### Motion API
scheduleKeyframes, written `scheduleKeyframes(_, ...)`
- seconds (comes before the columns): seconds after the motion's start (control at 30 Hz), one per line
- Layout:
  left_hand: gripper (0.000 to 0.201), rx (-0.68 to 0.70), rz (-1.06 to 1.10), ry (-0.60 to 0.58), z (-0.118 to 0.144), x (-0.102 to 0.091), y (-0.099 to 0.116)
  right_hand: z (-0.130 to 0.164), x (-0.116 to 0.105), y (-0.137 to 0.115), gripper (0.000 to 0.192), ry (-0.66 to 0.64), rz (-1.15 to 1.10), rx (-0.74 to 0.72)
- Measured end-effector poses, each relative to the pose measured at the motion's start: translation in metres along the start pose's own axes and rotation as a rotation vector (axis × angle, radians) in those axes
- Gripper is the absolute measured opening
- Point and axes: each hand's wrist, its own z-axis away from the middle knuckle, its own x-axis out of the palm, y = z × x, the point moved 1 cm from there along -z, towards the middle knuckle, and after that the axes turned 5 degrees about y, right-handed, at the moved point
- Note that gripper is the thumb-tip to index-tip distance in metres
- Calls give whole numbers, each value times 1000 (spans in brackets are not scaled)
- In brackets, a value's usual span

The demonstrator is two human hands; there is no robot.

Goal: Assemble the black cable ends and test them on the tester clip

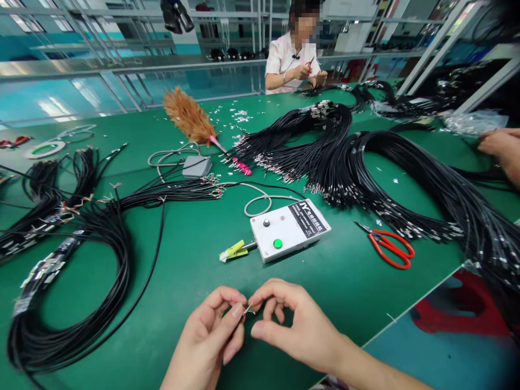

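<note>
And there are the wires (247,309), tiny, held over the green table (174,265), pinched by the left hand (215,327) between thumb and forefinger; the right hand (298,318) has its forefinger at them, thumb apart, grip impossible to tell! Green surface stretches ahead to the box (280,233); cables (122,260) curl left, scissors (392,248) lie right near the bundle (467,200), and the edge (410,307) slants under the right forearm (365,360)

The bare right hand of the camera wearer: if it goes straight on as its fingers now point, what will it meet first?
Most likely the thin coloured wire ends just ahead, then almost at once the bare left hand that pinches them; the exact gap in depth is unclear.
</note>
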Motion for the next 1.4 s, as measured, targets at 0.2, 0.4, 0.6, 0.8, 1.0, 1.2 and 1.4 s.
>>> scheduleKeyframes(0.2, 44, 76, 14, 106, 3, 4, 0, -6, 22, 5, 14, 140, -110, -11)
scheduleKeyframes(0.4, 34, 284, -135, 70, 3, 4, -7, -10, 21, 8, 26, -37, -671, 395)
scheduleKeyframes(0.6, 11, 404, -314, -93, -22, -3, -10, -17, 18, 11, 37, 59, -568, 379)
scheduleKeyframes(0.8, 34, 186, -100, 89, -19, 1, -18, -11, 17, 20, 39, 82, -429, 267)
scheduleKeyframes(1.0, 38, 287, -295, 198, -9, 3, -30, -4, 14, 16, 19, 122, 64, -61)
scheduleKeyframes(1.2, 29, 434, -376, 267, -7, -2, -31, -1, 5, 15, 15, 163, 417, -335)
scheduleKeyframes(1.4, 49, 177, -203, 207, -6, -5, -15, 3, -11, 11, 11, 228, 647, -464)
